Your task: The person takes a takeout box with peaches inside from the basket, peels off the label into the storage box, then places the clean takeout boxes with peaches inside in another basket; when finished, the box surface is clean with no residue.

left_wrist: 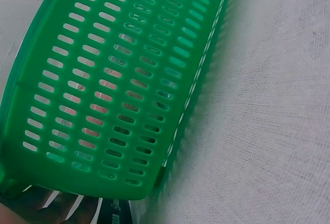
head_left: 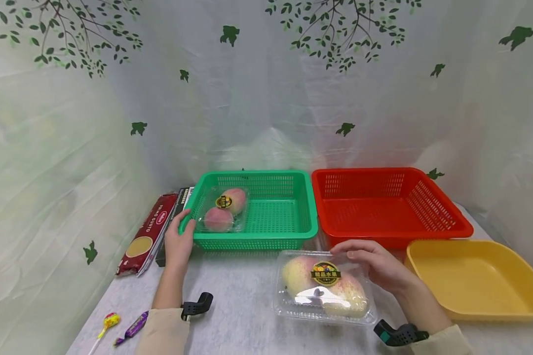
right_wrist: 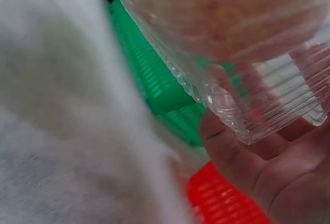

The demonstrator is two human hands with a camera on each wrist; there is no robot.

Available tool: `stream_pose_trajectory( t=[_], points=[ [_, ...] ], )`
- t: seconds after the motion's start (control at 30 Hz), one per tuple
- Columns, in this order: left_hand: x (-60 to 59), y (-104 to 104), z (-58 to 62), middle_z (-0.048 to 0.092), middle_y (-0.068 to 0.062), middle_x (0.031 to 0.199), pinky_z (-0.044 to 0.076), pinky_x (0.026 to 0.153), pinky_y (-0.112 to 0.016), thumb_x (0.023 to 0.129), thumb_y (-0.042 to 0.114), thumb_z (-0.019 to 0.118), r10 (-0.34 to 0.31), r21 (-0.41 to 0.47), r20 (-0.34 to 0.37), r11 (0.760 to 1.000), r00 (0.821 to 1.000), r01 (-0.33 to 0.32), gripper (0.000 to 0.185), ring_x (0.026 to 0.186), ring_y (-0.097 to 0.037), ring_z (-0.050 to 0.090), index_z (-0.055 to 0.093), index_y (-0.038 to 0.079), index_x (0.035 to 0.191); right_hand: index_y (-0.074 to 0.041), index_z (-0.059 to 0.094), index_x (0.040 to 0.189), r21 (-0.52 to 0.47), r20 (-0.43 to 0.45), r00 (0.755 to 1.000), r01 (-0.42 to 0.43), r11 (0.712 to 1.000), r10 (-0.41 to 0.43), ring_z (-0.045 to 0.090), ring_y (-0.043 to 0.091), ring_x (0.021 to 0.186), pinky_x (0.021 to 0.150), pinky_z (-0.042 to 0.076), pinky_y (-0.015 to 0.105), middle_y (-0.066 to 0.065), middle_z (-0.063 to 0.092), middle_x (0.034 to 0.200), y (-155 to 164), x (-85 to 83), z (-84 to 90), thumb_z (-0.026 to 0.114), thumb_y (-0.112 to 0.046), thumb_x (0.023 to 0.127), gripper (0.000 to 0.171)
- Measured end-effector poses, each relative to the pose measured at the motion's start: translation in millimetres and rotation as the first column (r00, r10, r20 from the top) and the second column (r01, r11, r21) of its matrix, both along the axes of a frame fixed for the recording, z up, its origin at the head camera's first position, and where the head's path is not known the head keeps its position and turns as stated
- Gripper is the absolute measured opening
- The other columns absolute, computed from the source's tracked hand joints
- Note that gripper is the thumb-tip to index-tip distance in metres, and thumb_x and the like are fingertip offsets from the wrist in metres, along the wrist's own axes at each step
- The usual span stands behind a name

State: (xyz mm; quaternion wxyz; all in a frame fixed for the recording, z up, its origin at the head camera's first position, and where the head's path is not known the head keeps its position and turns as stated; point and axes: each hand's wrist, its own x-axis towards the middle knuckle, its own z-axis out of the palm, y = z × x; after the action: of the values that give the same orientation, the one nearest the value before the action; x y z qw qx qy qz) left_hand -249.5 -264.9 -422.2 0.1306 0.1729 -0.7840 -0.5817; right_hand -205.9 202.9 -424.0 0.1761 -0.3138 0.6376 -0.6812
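"So, what's the right hand (head_left: 372, 261) doing?"

"Clamping its fingers round a clear peach box (head_left: 324, 288), lower centre of the frame; the left hand (head_left: 179, 241) is gripping the green basket (head_left: 257, 236) by its rim, left of centre."

"And the step?"

"Loading the basket, I'm guessing; the next move is probably calling for a level lift over its front rim."

The left forearm (head_left: 170, 288) reaches forward; the left grip (head_left: 179, 244) is curled, its thumb (head_left: 190, 227) apart from the fingers (head_left: 180, 217). The right forearm (head_left: 424, 305) slants forward and inward, the right grip (head_left: 377, 264) bent, fingers (head_left: 353, 245) pointing left.
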Motion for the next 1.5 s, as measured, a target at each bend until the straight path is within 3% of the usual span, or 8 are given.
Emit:
stream_pose_trajectory(
  t=[0.3, 0.53, 0.87, 1.0, 1.17, 1.27, 1.37, 1.5],
  points=[
    [3.0, 6, 3.9, 0.043, -0.007, 0.155, 0.033, 0.118, -0.054, 0.103, 0.025, 0.052, 0.143, -0.007, -0.091, 0.990, 0.986, -0.144, 0.039, 0.143, -0.028, 0.038, 0.055, 0.021, 0.142, -0.001, 0.062, 0.128, 0.054, 0.044, 0.998, 0.030, 0.998, -0.032, 0.057, 0.010, 0.117, 0.102, 0.043, 0.032, -0.001, 0.069, 0.125, -1, -6.6, -22.5, 0.043, -0.011, 0.105, 0.032],
    [11.6, 21, 26.1, 0.052, 0.001, 0.146, 0.035, 0.119, -0.043, 0.100, 0.017, 0.055, 0.269, 0.049, -0.340, 0.962, 0.901, -0.268, 0.027, 0.139, -0.016, 0.042, 0.067, 0.017, 0.124, 0.005, 0.061, 0.125, 0.033, 0.043, 0.999, 0.031, 0.999, -0.032, 0.061, 0.010, 0.114, 0.100, 0.044, 0.022, 0.000, 0.071, 0.120, -4, -9.3, -37.6, 0.042, -0.009, 0.105, 0.030],
    [36.9, 63, 61.0, 0.065, -0.005, 0.121, 0.048, 0.098, -0.016, 0.103, 0.015, 0.054, -0.135, 0.029, -0.452, 0.986, 0.882, 0.165, 0.026, 0.114, -0.012, 0.061, 0.063, 0.005, 0.125, 0.009, 0.059, 0.124, 0.121, 0.022, 0.991, 0.129, 0.984, -0.133, 0.062, 0.005, 0.114, 0.100, 0.045, 0.017, 0.000, 0.071, 0.120, -6, -9.1, -40.6, 0.047, -0.015, 0.105, 0.033],
    [43.5, 76, 62.3, 0.069, -0.006, 0.113, 0.057, 0.090, -0.024, 0.104, 0.013, 0.052, -0.477, -0.020, -0.464, 0.848, 0.746, 0.530, 0.026, 0.101, -0.017, 0.069, 0.059, -0.002, 0.123, 0.008, 0.059, 0.126, 0.183, -0.006, 0.988, 0.151, 0.971, -0.153, 0.062, 0.005, 0.114, 0.099, 0.046, 0.017, 0.007, 0.070, 0.123, -4, -8.9, -38.2, 0.050, -0.017, 0.104, 0.034],
    [42.5, 88, 52.6, 0.069, -0.010, 0.119, 0.056, 0.095, -0.040, 0.105, 0.012, 0.047, -0.847, 0.007, -0.310, 0.452, 0.432, 0.892, 0.032, 0.107, -0.026, 0.070, 0.053, -0.007, 0.130, 0.000, 0.062, 0.127, 0.270, -0.051, 0.985, 0.173, 0.947, -0.165, 0.060, 0.006, 0.114, 0.097, 0.048, 0.019, 0.021, 0.064, 0.128, 1, -8.7, -33.4, 0.051, -0.019, 0.104, 0.032],
    [40.3, 94, 42.7, 0.063, -0.015, 0.133, 0.052, 0.102, -0.038, 0.104, 0.015, 0.050, -0.943, 0.023, -0.155, 0.295, 0.295, 0.955, 0.039, 0.123, -0.035, 0.062, 0.050, -0.002, 0.139, -0.004, 0.064, 0.126, 0.302, -0.073, 0.984, 0.180, 0.936, -0.165, 0.059, 0.006, 0.115, 0.097, 0.048, 0.018, 0.023, 0.063, 0.130, 2, -8.8, -30.7, 0.053, -0.020, 0.103, 0.030],
    [37.9, 100, 31.7, 0.054, -0.014, 0.146, 0.047, 0.106, -0.029, 0.104, 0.021, 0.053, -0.974, 0.006, -0.033, 0.223, 0.223, 0.975, 0.045, 0.137, -0.038, 0.049, 0.048, 0.007, 0.146, -0.004, 0.065, 0.127, 0.297, -0.100, 0.984, 0.173, 0.939, -0.149, 0.059, 0.004, 0.118, 0.099, 0.047, 0.018, 0.024, 0.061, 0.133, 0, -8.5, -27.2, 0.053, -0.018, 0.103, 0.030],
    [35.5, 107, 19.6, 0.045, -0.010, 0.155, 0.043, 0.108, -0.024, 0.103, 0.026, 0.054, -0.978, -0.013, 0.063, 0.197, 0.197, 0.980, 0.047, 0.144, -0.031, 0.041, 0.047, 0.017, 0.148, -0.003, 0.065, 0.127, 0.286, -0.153, 0.981, 0.161, 0.945, -0.121, 0.056, 0.001, 0.124, 0.101, 0.047, 0.018, 0.024, 0.057, 0.140, -4, -5.4, -18.9, 0.055, -0.014, 0.102, 0.029]
  ],
)
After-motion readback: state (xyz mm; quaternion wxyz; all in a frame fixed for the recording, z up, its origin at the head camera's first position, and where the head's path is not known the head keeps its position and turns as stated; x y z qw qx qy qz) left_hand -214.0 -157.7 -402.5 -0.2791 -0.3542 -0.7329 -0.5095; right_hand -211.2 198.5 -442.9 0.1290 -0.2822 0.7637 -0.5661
